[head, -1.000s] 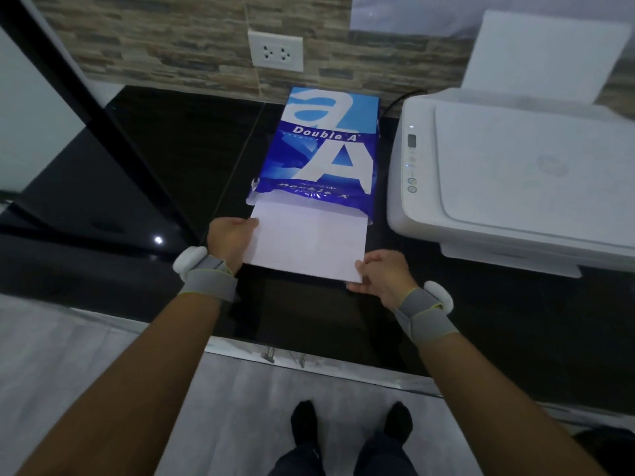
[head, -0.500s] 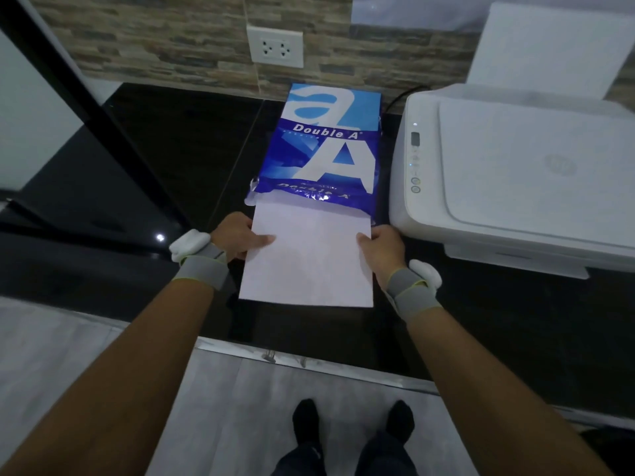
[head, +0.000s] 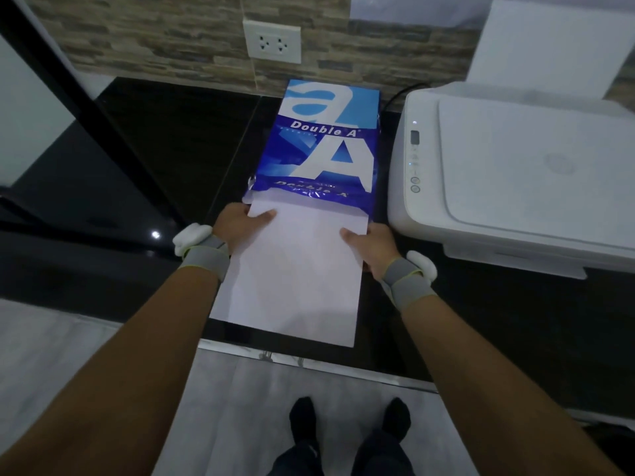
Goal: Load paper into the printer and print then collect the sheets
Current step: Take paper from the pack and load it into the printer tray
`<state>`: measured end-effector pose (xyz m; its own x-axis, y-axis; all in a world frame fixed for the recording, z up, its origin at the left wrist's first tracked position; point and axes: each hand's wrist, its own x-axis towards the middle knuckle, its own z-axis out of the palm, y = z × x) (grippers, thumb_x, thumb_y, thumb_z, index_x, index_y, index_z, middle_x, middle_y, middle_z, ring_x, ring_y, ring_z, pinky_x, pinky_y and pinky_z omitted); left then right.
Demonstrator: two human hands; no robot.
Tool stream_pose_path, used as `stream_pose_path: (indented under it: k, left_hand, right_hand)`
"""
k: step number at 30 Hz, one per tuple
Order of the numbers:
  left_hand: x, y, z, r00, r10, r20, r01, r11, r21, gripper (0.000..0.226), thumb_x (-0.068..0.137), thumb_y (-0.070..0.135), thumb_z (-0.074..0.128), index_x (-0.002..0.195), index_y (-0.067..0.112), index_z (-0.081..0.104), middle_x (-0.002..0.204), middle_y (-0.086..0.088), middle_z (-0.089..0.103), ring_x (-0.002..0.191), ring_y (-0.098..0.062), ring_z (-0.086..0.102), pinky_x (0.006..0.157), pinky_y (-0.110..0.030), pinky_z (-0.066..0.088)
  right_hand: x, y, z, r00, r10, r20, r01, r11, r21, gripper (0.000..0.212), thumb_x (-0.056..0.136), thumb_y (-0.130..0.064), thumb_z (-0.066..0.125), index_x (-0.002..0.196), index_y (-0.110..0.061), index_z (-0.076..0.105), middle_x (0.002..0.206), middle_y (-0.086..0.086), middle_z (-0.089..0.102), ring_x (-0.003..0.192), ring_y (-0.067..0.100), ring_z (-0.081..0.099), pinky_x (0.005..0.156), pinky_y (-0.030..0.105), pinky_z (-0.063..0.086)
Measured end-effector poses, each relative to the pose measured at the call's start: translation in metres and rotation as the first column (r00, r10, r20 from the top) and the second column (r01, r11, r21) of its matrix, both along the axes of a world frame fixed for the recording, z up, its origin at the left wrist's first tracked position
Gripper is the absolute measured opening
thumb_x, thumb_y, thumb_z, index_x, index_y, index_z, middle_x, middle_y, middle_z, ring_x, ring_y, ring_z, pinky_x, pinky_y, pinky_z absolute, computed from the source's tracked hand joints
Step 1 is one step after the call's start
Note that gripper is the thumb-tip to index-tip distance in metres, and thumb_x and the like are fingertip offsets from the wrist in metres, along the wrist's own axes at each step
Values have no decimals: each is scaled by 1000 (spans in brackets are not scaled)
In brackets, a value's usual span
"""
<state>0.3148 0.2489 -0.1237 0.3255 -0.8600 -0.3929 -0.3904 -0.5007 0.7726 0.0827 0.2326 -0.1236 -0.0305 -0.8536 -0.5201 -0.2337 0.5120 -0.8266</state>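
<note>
A blue and white Double A paper pack lies on the black counter, its torn end facing me. A stack of white sheets sticks far out of that end, and its near edge reaches the counter's front. My left hand grips the stack's left edge, thumb on top. At the stack's right edge my right hand holds on the same way. A white printer stands to the right of the pack, lid closed, with its rear paper support raised.
The black counter runs back to a stone-pattern wall with a white power socket. A black cable runs behind the printer. A dark slanted frame crosses the left side. My feet stand on grey floor below.
Both hands shifted from the stack's near corners to its sides and pulled the sheets further out of the pack, toward me.
</note>
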Motion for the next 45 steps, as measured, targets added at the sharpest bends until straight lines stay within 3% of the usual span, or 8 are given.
stream_pose_path:
  k: [4, 10, 16, 26, 30, 34, 39, 45]
  left_hand:
    - [6, 15, 0, 992, -79, -98, 78, 997, -17, 27, 84, 27, 72, 106, 12, 68, 98, -5, 70, 75, -13, 67, 59, -21, 57]
    - [23, 36, 1, 962, -156, -226, 163, 987, 14, 32, 79, 11, 77, 104, 25, 63, 93, 6, 72, 69, -4, 73, 50, -20, 58]
    - [29, 42, 13, 942, -190, -276, 191, 981, -23, 33, 79, 3, 74, 98, 27, 65, 92, 11, 73, 76, -8, 75, 55, -24, 60]
    - [-1, 6, 97, 973, -229, -35, 206, 923, -325, 50, 85, 6, 68, 132, 5, 50, 130, -12, 61, 114, -26, 61, 99, -44, 50]
    - [-28, -17, 149, 972, -233, -17, 203, 878, -434, 45, 91, 10, 61, 133, 7, 49, 127, -6, 59, 110, -17, 60, 94, -33, 52]
    - [-64, -44, 200, 973, -229, -16, 184, 818, -546, 40, 95, 10, 56, 133, 3, 48, 119, -2, 59, 86, 5, 62, 65, -4, 54]
    - [-137, -80, 239, 986, -165, -11, 115, 736, -667, 31, 94, 10, 59, 122, 0, 53, 113, -15, 62, 93, -20, 63, 86, -36, 53]
    - [-232, -115, 245, 987, -147, -66, 50, 670, -740, 29, 93, 5, 59, 119, -2, 52, 110, -13, 61, 88, -15, 60, 78, -22, 53]
  right_hand:
    - [-3, 15, -2, 999, 25, -43, -25, 1000, -5, 27, 76, -8, 74, 101, -4, 66, 108, 18, 70, 95, 33, 67, 89, 51, 55]
    - [-7, 35, 8, 992, 116, -53, -113, 992, 48, 37, 74, 1, 74, 109, 2, 63, 114, 20, 67, 103, 35, 64, 94, 51, 52]
    - [-8, 47, 24, 992, 115, -41, -117, 993, -30, 46, 72, 5, 74, 116, 2, 60, 119, 21, 65, 109, 36, 61, 97, 52, 49]
    - [-15, 29, 100, 988, -22, -155, -59, 865, -498, 33, 79, -9, 69, 110, -9, 58, 108, 7, 65, 97, 21, 59, 87, 31, 49]
    - [-31, 18, 143, 987, -137, -78, 55, 763, -644, 21, 82, -13, 65, 102, -11, 58, 84, -11, 57, 84, 12, 56, 73, 21, 43]
    - [-58, -1, 184, 968, -250, 0, 166, 645, -746, 18, 82, -15, 65, 96, -8, 57, 88, -4, 61, 84, 15, 58, 72, 21, 44]
    - [-120, -36, 222, 944, -331, 11, 197, 532, -823, 16, 83, -17, 64, 95, -7, 58, 87, -3, 58, 84, 15, 56, 67, 18, 38]
    - [-202, -72, 241, 919, -393, 14, 212, 466, -859, 15, 84, -14, 63, 91, -2, 57, 89, 4, 60, 84, 15, 56, 72, 25, 43]
